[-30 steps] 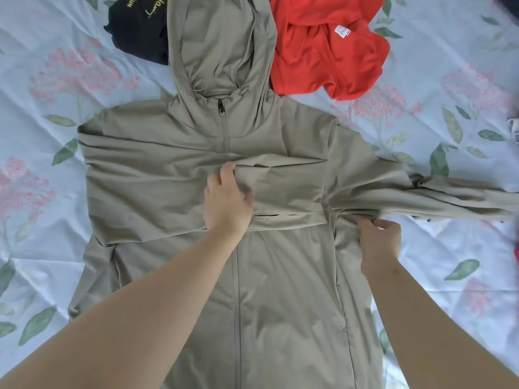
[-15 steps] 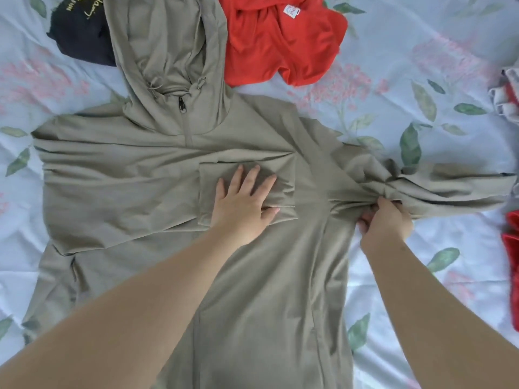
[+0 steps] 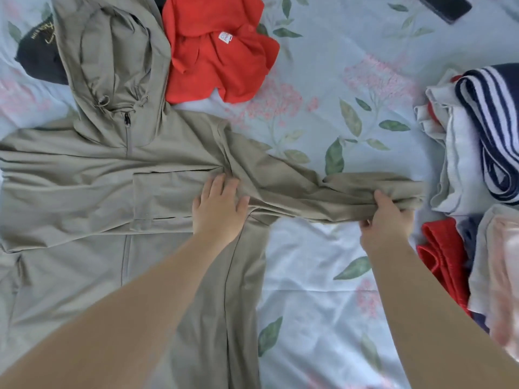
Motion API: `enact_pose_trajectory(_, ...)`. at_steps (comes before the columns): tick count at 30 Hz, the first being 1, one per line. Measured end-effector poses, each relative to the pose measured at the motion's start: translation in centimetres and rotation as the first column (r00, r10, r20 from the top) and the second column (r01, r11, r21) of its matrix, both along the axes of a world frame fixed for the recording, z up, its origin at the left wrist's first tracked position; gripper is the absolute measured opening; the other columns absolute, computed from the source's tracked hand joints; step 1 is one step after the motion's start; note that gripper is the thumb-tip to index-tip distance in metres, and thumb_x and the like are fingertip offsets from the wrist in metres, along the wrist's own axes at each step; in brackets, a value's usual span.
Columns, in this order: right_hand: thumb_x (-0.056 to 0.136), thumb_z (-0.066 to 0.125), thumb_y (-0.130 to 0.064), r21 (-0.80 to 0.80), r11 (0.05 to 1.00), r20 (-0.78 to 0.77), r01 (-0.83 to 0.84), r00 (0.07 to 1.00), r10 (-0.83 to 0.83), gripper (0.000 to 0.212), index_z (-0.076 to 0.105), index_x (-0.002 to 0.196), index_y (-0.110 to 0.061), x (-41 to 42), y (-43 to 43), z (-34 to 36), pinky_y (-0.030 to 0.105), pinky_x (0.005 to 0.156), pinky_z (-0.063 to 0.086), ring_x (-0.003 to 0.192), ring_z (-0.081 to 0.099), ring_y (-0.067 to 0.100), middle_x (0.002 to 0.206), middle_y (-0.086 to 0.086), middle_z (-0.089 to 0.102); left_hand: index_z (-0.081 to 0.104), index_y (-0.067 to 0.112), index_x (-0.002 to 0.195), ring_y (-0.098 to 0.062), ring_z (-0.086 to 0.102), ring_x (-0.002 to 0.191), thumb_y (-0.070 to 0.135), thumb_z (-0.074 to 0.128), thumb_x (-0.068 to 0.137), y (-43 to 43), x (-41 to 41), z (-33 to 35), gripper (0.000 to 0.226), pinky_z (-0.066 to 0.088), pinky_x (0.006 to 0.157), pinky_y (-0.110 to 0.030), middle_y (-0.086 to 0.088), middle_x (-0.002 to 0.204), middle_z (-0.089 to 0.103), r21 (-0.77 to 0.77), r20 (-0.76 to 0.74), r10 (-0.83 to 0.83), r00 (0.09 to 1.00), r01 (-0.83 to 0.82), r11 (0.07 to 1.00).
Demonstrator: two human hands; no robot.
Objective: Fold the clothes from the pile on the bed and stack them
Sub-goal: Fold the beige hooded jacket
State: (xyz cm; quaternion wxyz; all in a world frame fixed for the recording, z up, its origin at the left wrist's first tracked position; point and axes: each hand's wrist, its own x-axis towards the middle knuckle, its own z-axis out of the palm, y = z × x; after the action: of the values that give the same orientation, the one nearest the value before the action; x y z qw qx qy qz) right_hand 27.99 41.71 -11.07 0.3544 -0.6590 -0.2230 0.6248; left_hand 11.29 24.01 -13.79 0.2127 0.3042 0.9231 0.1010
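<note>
The left hand (image 3: 217, 204) pressed the khaki jacket (image 3: 84, 192) with spread fingers; the right hand (image 3: 386, 217) pinched its sleeve (image 3: 323, 192).

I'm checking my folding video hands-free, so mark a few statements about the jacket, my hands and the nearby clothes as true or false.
1. The left hand lies flat on the khaki jacket. True.
2. The right hand is empty. False: its fingers grip the jacket's sleeve.
3. The jacket is unzipped. False: the zip is closed up to the hood.
4. A navy-and-white striped garment lies to the right of the sleeve. True.
</note>
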Motion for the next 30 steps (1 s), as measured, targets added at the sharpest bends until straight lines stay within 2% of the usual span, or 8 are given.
enact_pose_trajectory(4,0.092,0.056,-0.011,0.488,0.584,0.465,-0.648,0.760,0.454,0.012,0.054,0.088,-0.022,-1.1,-2.5,2.3,0.025,0.075,0.043,0.088,0.056,0.026,0.091,0.007,0.056,0.058,0.018,0.107,-0.015,0.053,0.096,0.034,0.039,0.100,1.5,0.0,2.9,0.026,0.039,0.082,-0.031,0.004,0.100,0.057,0.382,0.532,0.351,0.771,-0.588,0.713)
enact_pose_trajectory(7,0.089,0.057,-0.024,0.017,-0.234,0.800,-0.972,-0.127,0.586,0.017,0.062,0.106,-0.024,-1.4,-6.0,1.5,0.027,0.077,0.033,0.104,0.048,0.028,0.104,0.001,0.049,0.058,0.027,0.105,-0.017,0.058,0.095,0.059,0.026,0.096,0.4,-1.7,4.5,0.046,0.042,0.084,-0.034,0.001,0.100,0.063,0.064,0.916,0.369,0.154,-0.968,0.244)
enact_pose_trajectory(9,0.089,0.054,-0.031,-0.265,-0.413,0.682,-0.871,-0.473,0.558,0.035,0.055,0.124,-0.036,-0.9,-7.2,0.3,0.030,0.092,0.029,0.122,0.037,0.020,0.123,-0.006,0.047,0.059,0.026,0.112,-0.019,0.057,0.099,0.069,0.022,0.091,-1.4,-3.0,4.3,0.060,0.041,0.090,-0.039,-0.002,0.105,0.063,-0.040,0.954,0.300,-0.009,-0.994,0.098)
enact_pose_trajectory(12,0.091,0.050,-0.023,-0.200,-0.122,0.612,-0.972,-0.221,0.759,0.034,0.058,0.123,-0.031,-0.2,-7.7,-0.5,0.030,0.097,0.038,0.117,0.047,0.017,0.122,-0.005,0.056,0.055,0.029,0.118,-0.017,0.055,0.104,0.066,0.033,0.090,-2.5,-2.9,3.8,0.052,0.042,0.085,-0.037,0.000,0.118,0.058,-0.018,0.926,0.376,0.039,-0.989,0.147)
enact_pose_trajectory(16,0.088,0.048,-0.013,-0.092,0.532,0.542,-0.842,0.406,0.736,0.025,0.055,0.108,-0.027,-0.8,-6.9,-1.0,0.028,0.066,0.044,0.077,0.054,0.014,0.085,-0.009,0.059,0.042,0.026,0.134,-0.013,0.052,0.112,0.038,0.065,0.085,-0.3,-1.1,2.7,0.056,0.044,0.089,-0.027,0.002,0.139,0.046,0.309,0.652,0.373,0.660,-0.680,0.665)
enact_pose_trajectory(20,0.087,0.049,-0.015,-0.107,0.543,0.460,-0.833,0.442,0.770,0.024,0.050,0.105,-0.032,-1.5,-6.3,-1.5,0.028,0.065,0.042,0.078,0.053,0.017,0.082,-0.009,0.057,0.028,0.026,0.143,-0.027,0.045,0.122,0.043,0.064,0.083,2.9,0.4,1.6,0.072,0.043,0.091,-0.040,-0.002,0.135,0.047,0.039,0.190,-0.009,0.982,0.002,0.999)
enact_pose_trajectory(25,0.089,0.051,-0.016,-0.066,0.647,0.451,-0.760,0.555,0.699,0.023,0.050,0.103,-0.034,-2.0,-6.9,-1.0,0.022,0.054,0.036,0.071,0.055,0.011,0.083,-0.005,0.061,0.064,0.021,0.088,-0.016,0.056,0.077,0.025,0.058,0.091,3.3,-1.3,3.4,0.008,0.040,0.066,-0.026,0.004,0.078,0.060,0.180,0.433,0.169,0.885,-0.268,0.946)
enact_pose_trajectory(30,0.090,0.054,-0.021,0.094,0.736,0.409,-0.671,0.700,0.586,0.022,0.050,0.091,-0.042,-4.7,-8.5,0.5,0.010,0.044,0.038,0.064,0.057,0.009,0.082,-0.011,0.058,0.060,0.021,0.080,-0.004,0.057,0.063,0.011,0.053,0.095,-3.4,-6.5,7.9,0.019,0.051,0.064,-0.019,0.009,0.068,0.062,0.493,0.785,0.185,0.591,-0.777,0.392)
